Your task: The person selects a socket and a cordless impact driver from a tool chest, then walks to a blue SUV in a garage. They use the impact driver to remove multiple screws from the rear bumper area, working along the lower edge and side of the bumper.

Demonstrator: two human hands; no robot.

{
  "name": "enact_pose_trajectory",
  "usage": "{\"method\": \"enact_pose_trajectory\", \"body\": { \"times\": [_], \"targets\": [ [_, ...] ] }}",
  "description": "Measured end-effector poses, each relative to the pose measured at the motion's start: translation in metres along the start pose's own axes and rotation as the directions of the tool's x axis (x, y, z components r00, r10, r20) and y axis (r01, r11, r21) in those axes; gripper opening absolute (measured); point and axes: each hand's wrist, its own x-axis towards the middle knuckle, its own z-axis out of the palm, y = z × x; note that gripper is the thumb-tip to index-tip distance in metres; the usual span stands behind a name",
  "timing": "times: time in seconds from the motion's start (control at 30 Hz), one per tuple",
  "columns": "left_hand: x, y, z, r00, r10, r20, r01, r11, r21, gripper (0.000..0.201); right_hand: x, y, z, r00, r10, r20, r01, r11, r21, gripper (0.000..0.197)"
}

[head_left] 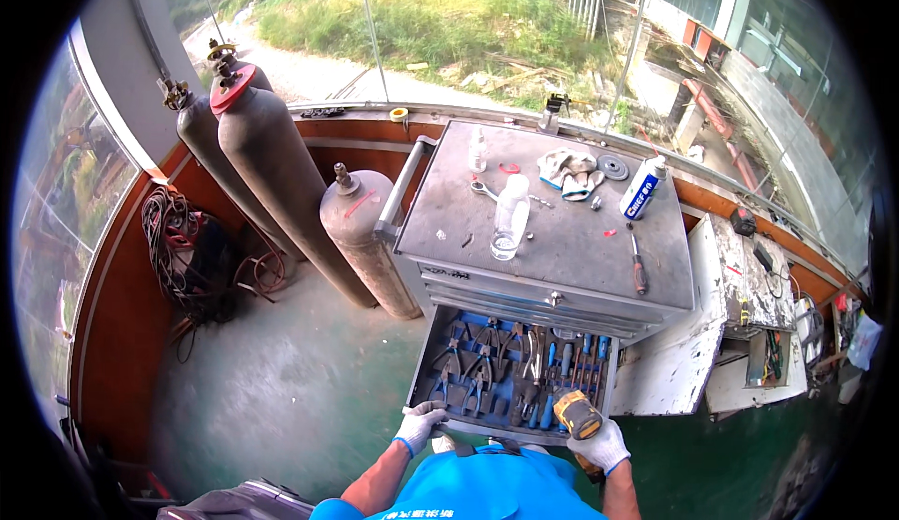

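My left hand [421, 425], in a white glove, is closed on the front left corner of a pulled-out tool drawer [418, 396]. My right hand [601, 447], gloved the same way, grips a yellow-and-black cordless drill [578, 415] by its handle. The drill hangs over the drawer's front right part and hides some tools there; most of its handle is behind my hand. In the drawer's blue tray, several pliers [480, 367] lie on the left. Several screwdrivers [579, 370] fill the right side, some with blue handles.
On the grey tool cabinet [449, 206] stand a clear bottle [510, 218] and a blue-and-white tube [643, 187]; work gloves [569, 173], a ratchet wrench [484, 190] and a screwdriver [639, 262] lie there. Tall gas cylinders [281, 173] stand left, and a cluttered white bench [740, 276] right.
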Motion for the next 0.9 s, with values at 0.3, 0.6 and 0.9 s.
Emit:
{"method": "enact_pose_trajectory", "body": {
  "times": [0.3,0.6,0.9],
  "targets": [
    [-0.003,-0.003,-0.004,0.999,-0.027,0.039,0.027,1.0,0.014,0.026,-0.006,-0.01,0.0,0.998,0.037,0.044,-0.034,0.998,-0.059,0.075],
    [-0.006,-0.007,-0.012,0.999,-0.036,0.01,0.036,0.999,-0.023,0.01,-0.009,-0.017,0.004,0.999,-0.037,0.008,0.038,0.993,-0.112,0.068],
    [-0.025,-0.003,-0.011,0.999,-0.034,-0.024,0.033,0.999,-0.01,0.007,-0.014,-0.015,0.009,0.999,0.025,0.034,-0.022,0.996,-0.087,0.073]
  ]
}}
